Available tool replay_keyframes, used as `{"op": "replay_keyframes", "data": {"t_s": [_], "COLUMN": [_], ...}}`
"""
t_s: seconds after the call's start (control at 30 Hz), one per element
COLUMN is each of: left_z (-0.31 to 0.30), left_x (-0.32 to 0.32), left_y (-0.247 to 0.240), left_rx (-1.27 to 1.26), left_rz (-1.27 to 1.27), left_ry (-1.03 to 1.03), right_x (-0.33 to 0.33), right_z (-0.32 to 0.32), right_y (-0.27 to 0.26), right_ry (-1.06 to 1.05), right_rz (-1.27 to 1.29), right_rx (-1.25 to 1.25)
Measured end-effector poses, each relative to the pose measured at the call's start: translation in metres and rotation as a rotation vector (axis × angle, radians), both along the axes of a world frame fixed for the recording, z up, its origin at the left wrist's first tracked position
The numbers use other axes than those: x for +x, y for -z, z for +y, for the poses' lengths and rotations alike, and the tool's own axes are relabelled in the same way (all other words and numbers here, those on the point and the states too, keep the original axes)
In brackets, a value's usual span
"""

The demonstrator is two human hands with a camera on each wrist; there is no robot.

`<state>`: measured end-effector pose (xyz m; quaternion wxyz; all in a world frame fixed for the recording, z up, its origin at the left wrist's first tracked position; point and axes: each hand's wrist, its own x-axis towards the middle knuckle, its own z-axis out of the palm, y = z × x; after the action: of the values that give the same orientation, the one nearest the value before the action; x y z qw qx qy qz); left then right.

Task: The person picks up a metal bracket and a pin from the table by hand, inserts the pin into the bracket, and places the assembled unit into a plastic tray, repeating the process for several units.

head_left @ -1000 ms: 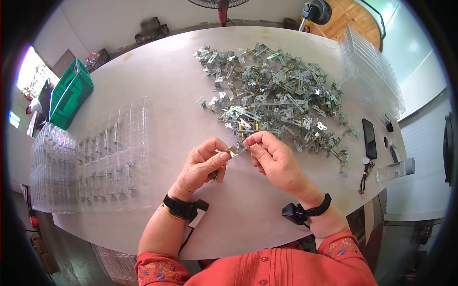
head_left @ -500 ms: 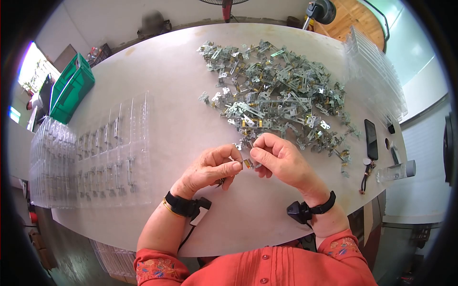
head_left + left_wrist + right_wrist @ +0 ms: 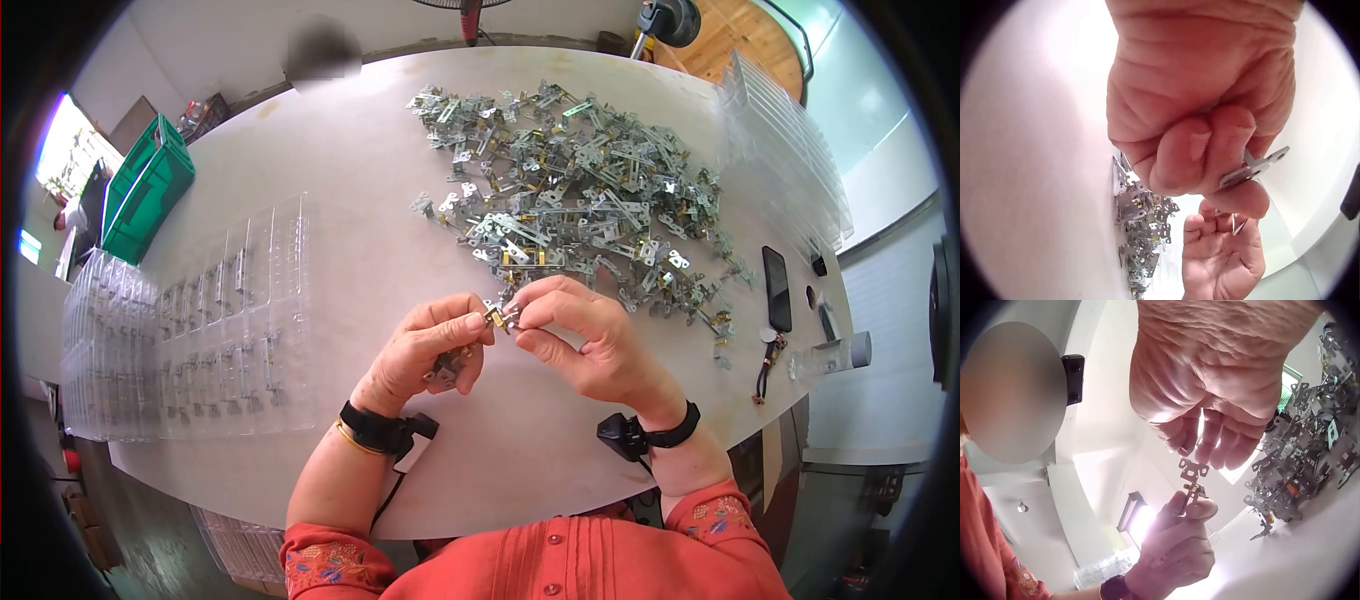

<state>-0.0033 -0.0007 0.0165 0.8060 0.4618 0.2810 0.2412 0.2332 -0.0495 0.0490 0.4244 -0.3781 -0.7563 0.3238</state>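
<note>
The left hand [image 3: 430,350] pinches a small metal piece [image 3: 497,317] with a brass-coloured part between thumb and forefinger. More metal pieces [image 3: 447,368] are tucked under its curled lower fingers; one flat piece [image 3: 1254,169] sticks out in the left wrist view. The right hand [image 3: 590,340] is at the piece's far end, thumb and fingertips close around it. In the right wrist view the piece [image 3: 1194,472] stands up from the left fingers, just below the right fingertips; whether they touch it cannot be told. Beyond both hands lies a heap of metal pieces [image 3: 590,190].
Clear plastic trays [image 3: 235,310] holding rows of metal pieces lie at the left, a green crate [image 3: 150,195] behind them. Stacked clear trays [image 3: 785,150] stand at the back right. A phone [image 3: 777,290], a keychain [image 3: 767,365] and a clear bottle [image 3: 830,358] lie near the right edge.
Both hands moved right and slightly down, then back left and up. The piece between them has turned, and the right fingers have spread somewhat. The pieces in the left palm show more.
</note>
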Motion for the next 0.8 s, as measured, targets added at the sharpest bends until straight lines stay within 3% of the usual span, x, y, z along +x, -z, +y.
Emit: {"op": "replay_keyframes", "data": {"t_s": [0.1,0.2,0.27,0.33,0.37,0.47,0.6,0.73,0.8], "left_z": [-0.001,0.002,0.004,0.005,0.009,0.005,0.008,0.010,0.009], "left_x": [-0.001,-0.001,0.002,0.008,0.001,0.011,0.008,0.007,0.009], "left_y": [0.001,0.007,0.015,0.032,0.037,0.034,0.039,0.040,0.037], "left_rx": [-0.022,-0.087,-0.133,0.008,0.073,0.210,0.240,0.248,0.218], "left_rz": [-0.039,-0.153,-0.221,-0.374,-0.409,-0.427,-0.444,-0.411,-0.414], "left_ry": [0.020,0.003,-0.004,-0.197,-0.128,-0.244,-0.237,-0.270,-0.386], "right_x": [-0.003,-0.006,-0.007,-0.006,-0.006,-0.005,-0.011,-0.014,-0.015], "right_z": [0.000,-0.001,0.000,0.000,0.000,0.001,0.001,0.000,-0.002], "right_y": [0.006,0.013,0.019,0.015,0.014,0.015,0.021,0.020,0.018], "right_ry": [0.003,0.033,0.037,0.060,0.086,0.135,0.149,0.093,0.066], "right_rz": [-0.014,0.155,0.457,0.530,0.606,0.668,0.706,0.633,0.591], "right_rx": [0.050,-0.066,-0.242,-0.284,-0.331,-0.436,-0.507,-0.571,-0.604]}}
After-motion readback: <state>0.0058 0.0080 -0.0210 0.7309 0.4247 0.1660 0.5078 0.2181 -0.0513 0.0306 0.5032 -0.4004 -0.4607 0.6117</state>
